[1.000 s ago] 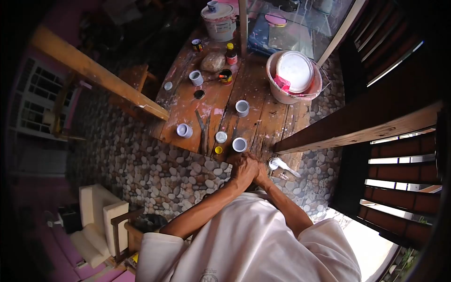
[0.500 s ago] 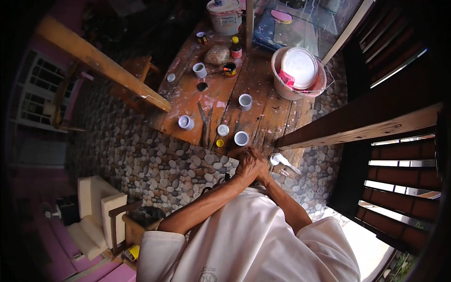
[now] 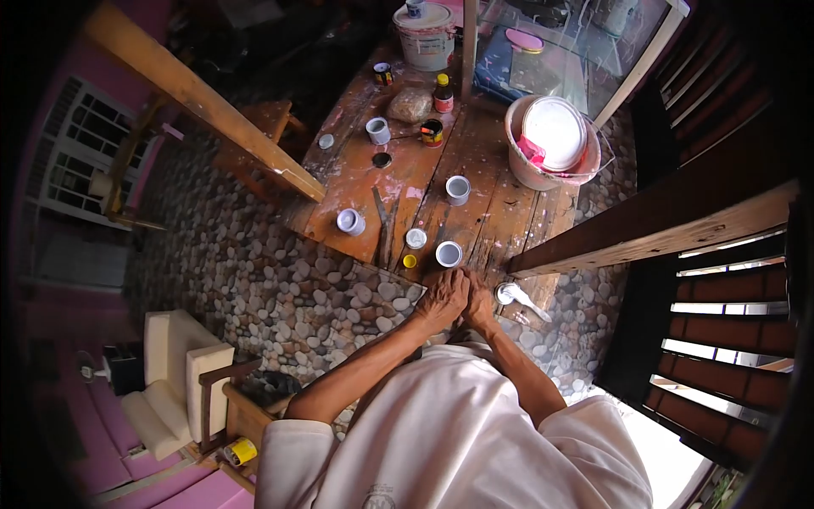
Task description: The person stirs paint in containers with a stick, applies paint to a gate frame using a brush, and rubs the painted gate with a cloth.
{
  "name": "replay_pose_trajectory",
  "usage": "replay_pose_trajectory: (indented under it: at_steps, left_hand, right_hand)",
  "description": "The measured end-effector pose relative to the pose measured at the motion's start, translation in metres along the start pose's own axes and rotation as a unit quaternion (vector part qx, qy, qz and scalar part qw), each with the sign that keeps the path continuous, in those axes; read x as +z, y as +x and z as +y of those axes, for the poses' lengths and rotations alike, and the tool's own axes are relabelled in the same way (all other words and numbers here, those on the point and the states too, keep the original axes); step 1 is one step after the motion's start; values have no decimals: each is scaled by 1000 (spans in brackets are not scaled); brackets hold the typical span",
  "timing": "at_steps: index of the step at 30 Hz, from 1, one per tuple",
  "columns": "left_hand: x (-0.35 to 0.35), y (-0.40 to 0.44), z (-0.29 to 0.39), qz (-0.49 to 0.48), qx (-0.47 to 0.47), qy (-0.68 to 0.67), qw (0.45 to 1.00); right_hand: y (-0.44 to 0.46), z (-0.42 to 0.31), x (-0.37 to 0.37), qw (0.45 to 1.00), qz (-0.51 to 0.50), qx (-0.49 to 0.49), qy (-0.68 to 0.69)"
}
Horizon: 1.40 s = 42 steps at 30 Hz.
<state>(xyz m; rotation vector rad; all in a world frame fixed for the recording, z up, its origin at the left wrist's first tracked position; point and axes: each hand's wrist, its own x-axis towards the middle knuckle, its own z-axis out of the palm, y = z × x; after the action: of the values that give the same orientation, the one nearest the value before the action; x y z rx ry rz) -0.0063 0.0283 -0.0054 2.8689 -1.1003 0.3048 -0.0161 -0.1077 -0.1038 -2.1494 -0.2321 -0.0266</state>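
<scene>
My left hand and my right hand are side by side at the front edge of the paint-spotted wooden table, fingers curled inward. Whatever is between or under the fingers is hidden. Just beyond them stands an open can of grey paint. Left of that can lie a round lid and a small yellow cap. To the right of my hands is a round white-smeared lid with a white-coated tool across it. Another open can stands farther back.
A lilac can and a flat dark stick are at the table's left. Farther back are a stone, a red bottle, more cans and a pink-stained bucket. A wooden post rises at the right; an armchair is lower left.
The view has shifted, so the table items appear farther right. My hands, earlier clasped with one over the other, now lie more side by side.
</scene>
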Motion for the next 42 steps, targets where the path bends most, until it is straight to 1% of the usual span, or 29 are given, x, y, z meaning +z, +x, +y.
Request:
replay_pose_trajectory:
  at_steps: [1, 3, 7, 9, 10, 12, 13, 15, 16, 18, 19, 20, 21, 22, 23, 24, 26, 28, 29, 30, 32, 33, 35, 38, 40, 42]
  left_hand:
    - [2, 2, 0, 0, 0, 1, 1000]
    - [7, 6, 0, 22, -8, -12, 1000]
    - [8, 8, 1, 15, -10, 7, 1000]
    - [7, 10, 0, -55, -1, -12, 998]
    - [7, 11, 0, -54, 0, -12, 998]
    - [6, 12, 2, -57, 6, -2, 998]
    - [5, 14, 1, -56, 6, -2, 998]
    - [3, 20, -3, -86, 10, -35, 996]
    - [0, 22, -8, -86, 10, -35, 996]
    - [-6, 26, -20, -143, 26, -104, 984]
    - [-4, 26, -26, -102, -14, -197, 975]
    - [6, 25, -34, -70, -44, -247, 966]
    - [-3, 27, -42, -26, -44, -280, 959]
    - [-17, 27, -47, -40, -121, -296, 947]
    - [-11, 21, -57, -9, -157, -356, 921]
    - [-13, 14, -65, -32, -194, -401, 895]
    - [-8, -8, -72, -38, -284, -481, 828]
    - [15, -37, -75, -37, -348, -572, 742]
    - [23, -52, -71, -1, -386, -621, 682]
    - [20, -64, -70, -3, -401, -637, 658]
    - [22, -87, -64, 10, -438, -662, 608]
    - [20, -96, -61, 10, -439, -665, 604]
    - [18, -110, -58, 26, -478, -669, 568]
    - [26, -128, -54, 36, -485, -684, 543]
    - [30, -132, -50, 45, -484, -686, 541]
    - [33, -136, -48, 33, -487, -690, 535]
  right_hand:
    - [0, 2, 1, 1000, 1, -1, 0]
    - [0, 9, 3, 998, 8, -63, -26]
    - [-3, 23, 10, 997, 0, -65, -42]
    - [-5, 25, 12, 998, -3, -49, -43]
    - [-5, 26, 12, 998, -2, -49, -43]
    - [-4, 24, 11, 994, 17, -96, -51]
    - [-4, 23, 10, 994, 18, -97, -51]
    - [-4, 15, 8, 998, 13, -50, -25]
    - [-3, 10, 6, 998, 13, -50, -25]
    - [-1, 1, 1, 1000, 1, 5, -4]
    - [1, -7, -3, 998, -17, 52, -5]
    - [2, -13, -9, 996, -38, 74, 16]
    - [2, -10, -6, 997, -27, 65, 21]
    - [1, -5, -3, 998, -14, 56, 26]
    - [2, -2, -2, 999, -9, 35, 24]
    - [3, 1, -3, 1000, -5, 12, 22]
    - [2, 1, -5, 1000, -1, 13, 19]
    - [0, -1, -10, 999, -20, 24, -12]
    - [-2, 2, -10, 999, -13, 12, -27]
    - [-3, -3, -16, 999, -15, 14, -30]
    - [-4, -23, -35, 992, -63, 64, -91]
    - [-4, -27, -41, 991, -66, 65, -96]
    - [-3, -30, -50, 989, -90, 55, -102]
    - [4, -35, -59, 980, -130, 73, -133]
    - [8, -36, -61, 978, -132, 76, -144]
    - [15, -39, -61, 972, -137, 90, -169]
